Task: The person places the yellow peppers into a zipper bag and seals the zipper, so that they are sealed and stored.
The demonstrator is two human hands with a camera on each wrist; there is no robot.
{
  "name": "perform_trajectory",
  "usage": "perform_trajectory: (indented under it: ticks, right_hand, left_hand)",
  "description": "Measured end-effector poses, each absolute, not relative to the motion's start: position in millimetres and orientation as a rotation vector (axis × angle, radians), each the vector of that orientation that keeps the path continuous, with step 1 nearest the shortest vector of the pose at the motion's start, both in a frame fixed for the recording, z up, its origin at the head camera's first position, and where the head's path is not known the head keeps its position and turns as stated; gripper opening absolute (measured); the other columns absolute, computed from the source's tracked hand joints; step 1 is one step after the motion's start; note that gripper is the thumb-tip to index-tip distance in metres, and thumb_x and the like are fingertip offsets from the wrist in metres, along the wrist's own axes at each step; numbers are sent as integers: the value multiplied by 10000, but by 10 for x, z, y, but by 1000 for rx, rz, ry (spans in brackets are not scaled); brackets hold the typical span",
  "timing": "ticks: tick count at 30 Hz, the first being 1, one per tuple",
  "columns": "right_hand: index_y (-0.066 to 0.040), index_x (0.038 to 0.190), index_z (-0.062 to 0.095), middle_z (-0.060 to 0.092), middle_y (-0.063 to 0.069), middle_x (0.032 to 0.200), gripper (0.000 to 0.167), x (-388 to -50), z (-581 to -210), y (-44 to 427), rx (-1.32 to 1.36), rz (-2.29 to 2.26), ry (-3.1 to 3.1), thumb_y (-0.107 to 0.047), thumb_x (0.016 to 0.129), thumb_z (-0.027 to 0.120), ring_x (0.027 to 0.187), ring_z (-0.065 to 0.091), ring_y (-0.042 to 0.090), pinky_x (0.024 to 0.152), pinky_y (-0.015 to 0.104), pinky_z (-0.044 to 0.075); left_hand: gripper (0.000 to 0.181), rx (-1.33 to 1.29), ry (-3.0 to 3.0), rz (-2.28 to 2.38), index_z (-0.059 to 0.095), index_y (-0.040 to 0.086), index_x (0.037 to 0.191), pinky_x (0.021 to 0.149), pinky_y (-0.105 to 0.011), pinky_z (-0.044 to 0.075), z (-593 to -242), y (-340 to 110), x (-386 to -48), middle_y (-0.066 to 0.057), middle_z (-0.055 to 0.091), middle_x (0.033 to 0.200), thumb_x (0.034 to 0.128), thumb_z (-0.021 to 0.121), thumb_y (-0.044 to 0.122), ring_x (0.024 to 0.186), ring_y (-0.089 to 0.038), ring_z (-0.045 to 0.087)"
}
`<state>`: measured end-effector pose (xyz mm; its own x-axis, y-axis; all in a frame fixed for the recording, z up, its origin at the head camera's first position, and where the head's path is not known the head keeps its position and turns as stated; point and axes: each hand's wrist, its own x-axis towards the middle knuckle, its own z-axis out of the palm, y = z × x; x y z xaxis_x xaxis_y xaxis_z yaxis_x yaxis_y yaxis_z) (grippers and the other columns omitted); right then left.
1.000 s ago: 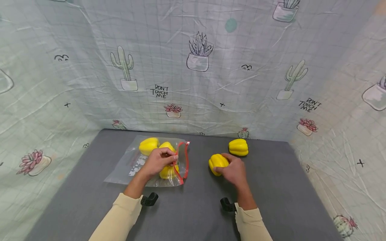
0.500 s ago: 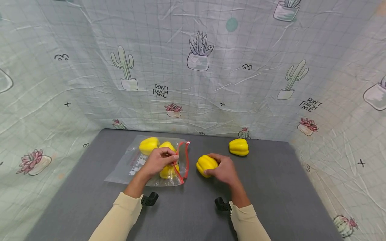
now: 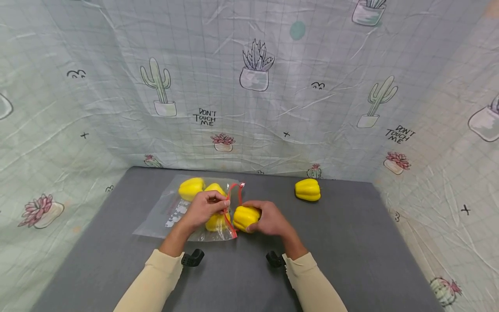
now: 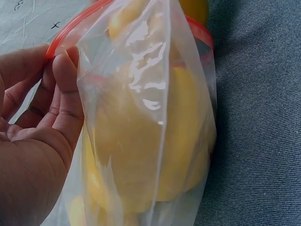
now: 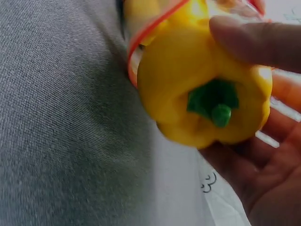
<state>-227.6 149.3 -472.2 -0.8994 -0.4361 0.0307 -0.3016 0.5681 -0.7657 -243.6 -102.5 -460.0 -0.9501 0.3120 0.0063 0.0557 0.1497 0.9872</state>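
Pepper [image 3: 245,218] gripped in my right hand [image 3: 270,220]; left hand [image 3: 203,211] pinches bag rim [image 3: 234,234]. Three peppers [image 3: 191,189] bagged; lone pepper [image 3: 307,190], centre-right, seemingly outstanding.

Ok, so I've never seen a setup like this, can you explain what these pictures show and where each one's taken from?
There's no robot here, just a person working bare-handed. The wide picture comes from a camera worn on the head, looking forward and down. The two close-ups come from cameras worn on the wrists, one on each side.

On the grey surface lies a clear plastic bag with a red rim; three yellow peppers show inside. The left hand pinches the bag's rim. The right hand holds another yellow pepper at the bag's mouth, its green stem facing the right wrist camera. One loose pepper lies farther back, to the right.
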Motion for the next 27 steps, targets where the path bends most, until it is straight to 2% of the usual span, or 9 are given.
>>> perform_trajectory:
  ticks: [7, 10, 12, 14, 16, 19, 22, 24, 27]
  right_hand:
    - [-81, 1373, 648, 698, 111, 1257, 647, -2367, -4777, 1392, -809, -1215, 2507, -57, 764, 865, 974, 591, 211, 845, 326, 517]
    - [-61, 1411, 601, 664, 128, 1338, 651, -2387, -4803, 1376, -808, -1259, 2449, -95, 815, 861, 1118, 635, 264, 982, 372, 557]
    - [-36, 1438, 561, 625, 146, 1395, 661, -2388, -4812, 1382, -776, -1299, 2416, -118, 850, 852, 1243, 625, 305, 1095, 442, 529]
    - [-10, 1440, 541, 594, 167, 1413, 660, -2380, -4823, 1397, -734, -1326, 2411, -146, 872, 849, 1314, 599, 343, 1140, 507, 494]
    - [-5, 1418, 553, 592, 171, 1373, 649, -2370, -4836, 1416, -697, -1311, 2458, -193, 875, 854, 1254, 612, 347, 1094, 498, 524]
    - [-34, 1351, 604, 627, 144, 1269, 605, -2350, -4852, 1435, -638, -1274, 2542, -256, 856, 872, 1042, 641, 279, 902, 393, 579]
    - [-44, 1307, 640, 669, 128, 1187, 557, -2329, -4870, 1427, -601, -1301, 2568, -236, 843, 881, 890, 619, 212, 752, 288, 544]
    - [-49, 1300, 657, 691, 124, 1152, 530, -2316, -4885, 1402, -602, -1339, 2551, -209, 845, 877, 857, 618, 183, 721, 254, 538]
    - [-53, 1322, 659, 705, 126, 1149, 519, -2342, -4894, 1359, -620, -1380, 2524, -189, 864, 861, 884, 629, 172, 748, 246, 547]
  left_hand:
    - [210, 382, 2218, 1898, 711, -75, 1041, 723, -257, 617, -4597, -998, -2424, -75, 741, 896, 982, 726, 126, 756, -119, 693]
    - [205, 398, 2215, 1899, 711, -71, 1044, 729, -262, 617, -4593, -997, -2416, -73, 735, 891, 985, 722, 125, 757, -128, 691]
    - [209, 418, 2216, 1899, 709, -73, 1047, 733, -267, 616, -4588, -1000, -2413, -81, 734, 894, 988, 718, 127, 757, -136, 686]
    - [209, 427, 2216, 1899, 712, -70, 1048, 734, -271, 614, -4585, -1000, -2413, -91, 734, 894, 989, 717, 130, 754, -143, 681]
    - [212, 422, 2212, 1900, 714, -69, 1049, 735, -272, 612, -4589, -1001, -2416, -99, 735, 891, 989, 718, 134, 755, -149, 679]
    - [218, 405, 2213, 1903, 716, -66, 1050, 738, -264, 609, -4602, -1000, -2421, -116, 736, 886, 986, 724, 142, 758, -151, 678]
    - [220, 396, 2219, 1910, 714, -67, 1044, 735, -260, 604, -4616, -991, -2417, -136, 736, 885, 988, 722, 146, 757, -157, 673]
    - [218, 388, 2232, 1913, 714, -65, 1044, 735, -259, 603, -4623, -982, -2402, -132, 737, 888, 989, 720, 145, 755, -157, 672]
    - [186, 364, 2248, 1923, 720, -57, 1033, 734, -254, 605, -4605, -946, -2411, -105, 736, 869, 986, 719, 123, 747, -146, 674]
